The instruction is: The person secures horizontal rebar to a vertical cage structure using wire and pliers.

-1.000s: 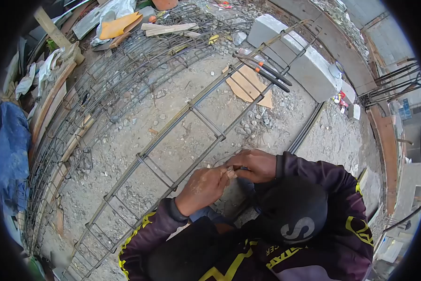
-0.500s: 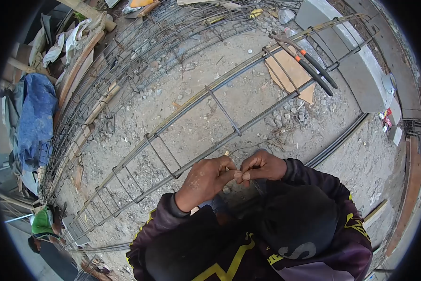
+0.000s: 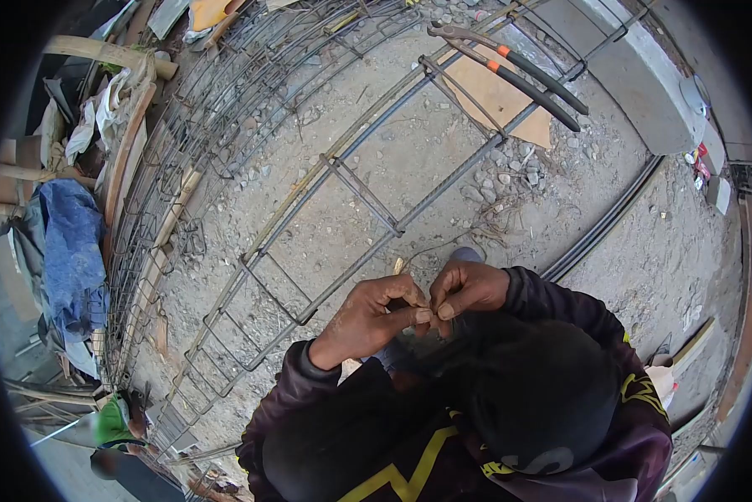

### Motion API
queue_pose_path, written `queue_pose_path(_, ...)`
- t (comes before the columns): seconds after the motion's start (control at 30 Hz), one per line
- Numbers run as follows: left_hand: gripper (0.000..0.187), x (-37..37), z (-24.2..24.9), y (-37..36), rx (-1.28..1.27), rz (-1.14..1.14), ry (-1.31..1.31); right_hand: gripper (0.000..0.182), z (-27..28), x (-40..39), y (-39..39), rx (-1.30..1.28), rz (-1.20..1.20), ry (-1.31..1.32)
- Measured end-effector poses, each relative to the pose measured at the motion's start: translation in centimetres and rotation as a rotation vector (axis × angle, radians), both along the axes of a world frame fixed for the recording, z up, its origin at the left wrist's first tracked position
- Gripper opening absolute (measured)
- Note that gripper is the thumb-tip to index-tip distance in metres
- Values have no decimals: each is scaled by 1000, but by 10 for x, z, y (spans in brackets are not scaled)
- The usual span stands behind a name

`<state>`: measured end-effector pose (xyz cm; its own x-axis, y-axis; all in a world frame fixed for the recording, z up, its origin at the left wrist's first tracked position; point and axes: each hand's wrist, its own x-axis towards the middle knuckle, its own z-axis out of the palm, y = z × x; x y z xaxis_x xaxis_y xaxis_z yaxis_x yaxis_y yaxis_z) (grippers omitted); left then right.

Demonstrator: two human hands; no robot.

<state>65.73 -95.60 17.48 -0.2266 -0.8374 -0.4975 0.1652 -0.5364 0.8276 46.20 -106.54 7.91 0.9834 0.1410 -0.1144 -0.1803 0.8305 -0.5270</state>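
Note:
My left hand (image 3: 370, 316) is closed in a pinch, thumb against fingertips, in the lower middle of the head view. My right hand (image 3: 469, 291) pinches right beside it, and the fingertips of both hands meet. What they hold between them is too small to make out. Just beyond the hands a long rebar cage (image 3: 401, 229) runs diagonally over the ground, its bars joined by rectangular stirrups. Pincers (image 3: 518, 71) with black and orange handles lie across the cage's far part, over a piece of brown board (image 3: 497, 100).
More rebar cages (image 3: 250, 92) lie at the upper left, beside a blue tarp (image 3: 73, 259). Long bars (image 3: 606, 222) rest on the gravelly ground at right, near a concrete beam (image 3: 635, 92). Another person in green (image 3: 112, 422) is at the lower left.
The view has shifted, so the cage and pincers appear further left and higher. My hands stay pinched together, with the fingers slightly rearranged.

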Motion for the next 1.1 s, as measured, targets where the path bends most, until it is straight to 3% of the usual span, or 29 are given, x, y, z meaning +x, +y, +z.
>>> queue_pose_path(0.07, 4, 3, -2, 1, -33, -86, -121, 24, -12, 2, 5, 171, 102, -34)
queue_pose_path(0.17, 9, 5, 3, 0, -136, -186, -385, 26, -18, 6, 3, -59, 194, 63)
queue_pose_path(0.27, 14, 8, 5, 0, -235, -204, -559, 28, -15, 4, 3, -25, 76, 166)
queue_pose_path(0.37, 13, 8, 4, -1, -315, -222, -649, 30, -7, 2, -2, -86, 125, 171)
queue_pose_path(0.57, 29, 14, 20, -14, -362, -109, -913, 29, 0, 6, 6, -208, -271, 322)
queue_pose_path(0.7, 48, 27, 21, -16, -261, 99, -1022, 28, -14, 12, 9, -231, -300, 506)
queue_pose_path(0.73, 47, 32, 16, -14, -267, 58, -1135, 28, -16, 16, 10, -217, -323, 516)
queue_pose_path(0.83, 45, 32, 0, -14, -205, 87, -1105, 28, -11, 29, 8, -221, -384, 500)
queue_pose_path(0.93, 41, 26, -6, -21, -51, 177, -890, 28, -3, 39, 4, -284, -437, 455)
queue_pose_path(1.1, 38, 20, -16, -23, -33, 216, -770, 25, 4, 41, 1, -335, -508, 414)
